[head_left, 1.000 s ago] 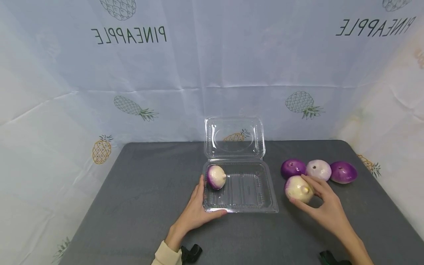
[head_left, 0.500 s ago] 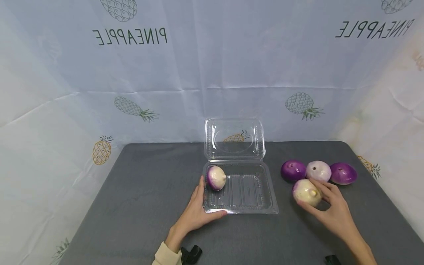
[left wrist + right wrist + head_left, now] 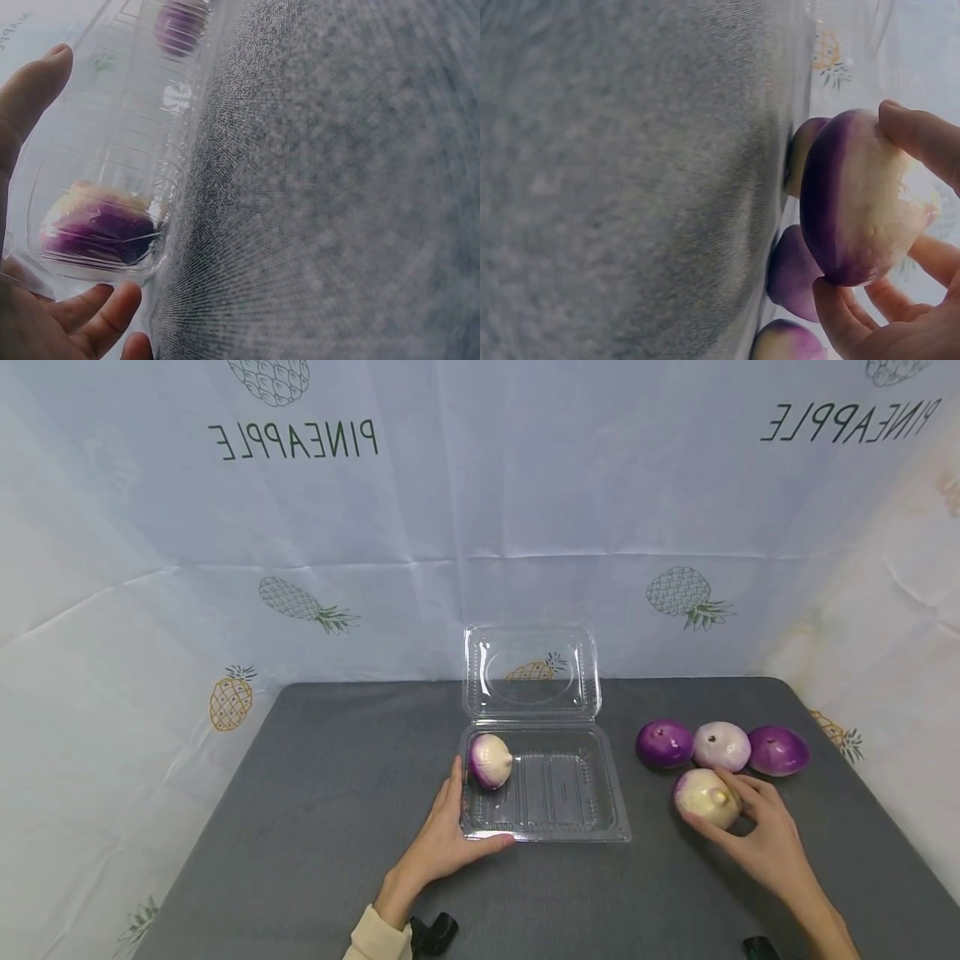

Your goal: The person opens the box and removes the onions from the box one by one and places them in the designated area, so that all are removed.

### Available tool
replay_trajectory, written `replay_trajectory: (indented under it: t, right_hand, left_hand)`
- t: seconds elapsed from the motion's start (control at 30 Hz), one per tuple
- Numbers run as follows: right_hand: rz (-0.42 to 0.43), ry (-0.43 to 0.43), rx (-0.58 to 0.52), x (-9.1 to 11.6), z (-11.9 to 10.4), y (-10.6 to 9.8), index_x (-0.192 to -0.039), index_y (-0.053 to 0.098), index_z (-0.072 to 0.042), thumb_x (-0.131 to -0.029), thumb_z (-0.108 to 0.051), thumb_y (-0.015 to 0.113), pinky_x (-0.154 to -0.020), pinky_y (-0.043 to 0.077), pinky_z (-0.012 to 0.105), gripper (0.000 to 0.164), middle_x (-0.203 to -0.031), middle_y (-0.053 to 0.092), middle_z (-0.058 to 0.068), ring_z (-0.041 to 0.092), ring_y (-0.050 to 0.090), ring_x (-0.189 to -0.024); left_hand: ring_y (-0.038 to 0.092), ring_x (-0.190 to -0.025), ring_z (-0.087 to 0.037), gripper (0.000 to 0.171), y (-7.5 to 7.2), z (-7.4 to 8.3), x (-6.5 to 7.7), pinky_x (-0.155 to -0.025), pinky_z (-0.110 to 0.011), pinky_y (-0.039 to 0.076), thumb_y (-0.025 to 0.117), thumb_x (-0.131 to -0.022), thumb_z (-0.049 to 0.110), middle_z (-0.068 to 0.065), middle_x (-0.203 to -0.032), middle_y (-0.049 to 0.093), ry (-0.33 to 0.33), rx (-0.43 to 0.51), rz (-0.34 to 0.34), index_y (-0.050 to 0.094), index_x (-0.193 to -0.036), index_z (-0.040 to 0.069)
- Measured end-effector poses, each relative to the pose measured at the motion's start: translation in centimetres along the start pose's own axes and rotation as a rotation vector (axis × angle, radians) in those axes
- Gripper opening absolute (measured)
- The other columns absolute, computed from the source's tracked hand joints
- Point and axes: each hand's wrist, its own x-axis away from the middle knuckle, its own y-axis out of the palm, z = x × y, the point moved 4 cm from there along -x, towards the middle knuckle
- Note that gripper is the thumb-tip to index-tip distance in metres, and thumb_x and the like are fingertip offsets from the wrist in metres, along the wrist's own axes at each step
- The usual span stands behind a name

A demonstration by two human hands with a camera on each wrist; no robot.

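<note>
In the head view, a clear plastic clamshell box (image 3: 555,827) lies with its lid raised at the back. One purple-and-white onion (image 3: 491,762) sits at the left inside it. My left hand (image 3: 442,839) rests against the box's front left corner, fingers along the side and thumb at the front edge. On the right, my right hand (image 3: 757,831) holds another onion (image 3: 705,797) between thumb and fingers, its pale tip facing me. Behind it stand a purple onion (image 3: 663,743), a whitish onion (image 3: 722,746) and a second purple onion (image 3: 777,751) in a row.
A grey table (image 3: 337,777) bears everything. A white cloth (image 3: 525,510) printed with pineapples hangs behind it and along both sides. The raised lid (image 3: 531,672) stands at the back of the box, near the cloth.
My right hand has moved right and slightly toward me with the onion, away from the row behind and the box. My left hand and the box have stayed in place.
</note>
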Motion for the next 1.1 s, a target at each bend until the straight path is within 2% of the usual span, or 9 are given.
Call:
replay_trajectory:
  t: [0.17, 0.33, 0.57, 0.9, 1.1]
  right_hand:
    - [-0.005, 0.010, 0.011, 0.00, 0.42, 0.21, -0.139, 0.060, 0.002, -0.073, -0.022, 0.093, -0.077, 0.030, -0.008, 0.078, -0.126, 0.052, 0.030, -0.026, 0.030, -0.095]
    - [-0.014, 0.013, 0.015, -0.10, 0.67, 0.44, -0.138, 0.061, 0.001, -0.073, -0.022, 0.093, -0.074, 0.031, -0.004, 0.077, -0.123, 0.054, 0.029, -0.024, 0.034, -0.090]
    - [-0.043, 0.031, 0.022, -0.13, 0.92, 0.66, -0.138, 0.062, 0.000, -0.073, -0.024, 0.093, -0.070, 0.033, 0.002, 0.075, -0.121, 0.056, 0.028, -0.021, 0.037, -0.087]
    - [-0.024, -0.007, -0.005, -0.51, 0.84, 0.89, -0.133, 0.063, 0.000, -0.075, -0.019, 0.092, -0.076, 0.033, -0.006, 0.068, -0.126, 0.060, 0.028, -0.028, 0.034, -0.096]
    - [-0.037, -0.006, 0.002, -0.68, 0.84, 0.99, -0.134, 0.062, 0.000, -0.077, -0.020, 0.091, -0.077, 0.032, -0.007, 0.067, -0.128, 0.060, 0.027, -0.028, 0.032, -0.098]
  left_hand:
    - [0.026, -0.156, -0.039, 0.136, 0.00, -0.03, 0.01, -0.121, -0.061, 0.031, 0.088, -0.071, 0.057, -0.019, -0.170, 0.020, -0.002, 0.003, 0.004, -0.001, -0.166, 0.015]
    - [0.028, -0.155, -0.038, 0.136, 0.01, -0.07, 0.01, -0.120, -0.060, 0.033, 0.088, -0.071, 0.057, -0.018, -0.170, 0.021, -0.006, 0.008, 0.005, -0.001, -0.166, 0.016]
    - [0.040, -0.148, -0.038, 0.136, 0.00, 0.00, 0.04, -0.119, -0.058, 0.037, 0.089, -0.071, 0.056, -0.019, -0.169, 0.022, 0.012, 0.012, 0.006, -0.001, -0.166, 0.015]
    - [0.024, -0.156, -0.038, 0.136, -0.11, 0.13, 0.06, -0.121, -0.060, 0.031, 0.089, -0.071, 0.056, -0.019, -0.170, 0.020, 0.005, 0.013, 0.007, 0.000, -0.166, 0.015]
    - [0.023, -0.157, -0.038, 0.137, -0.04, 0.03, 0.02, -0.122, -0.060, 0.030, 0.088, -0.071, 0.057, -0.018, -0.170, 0.020, 0.005, 0.009, 0.002, -0.001, -0.166, 0.016]
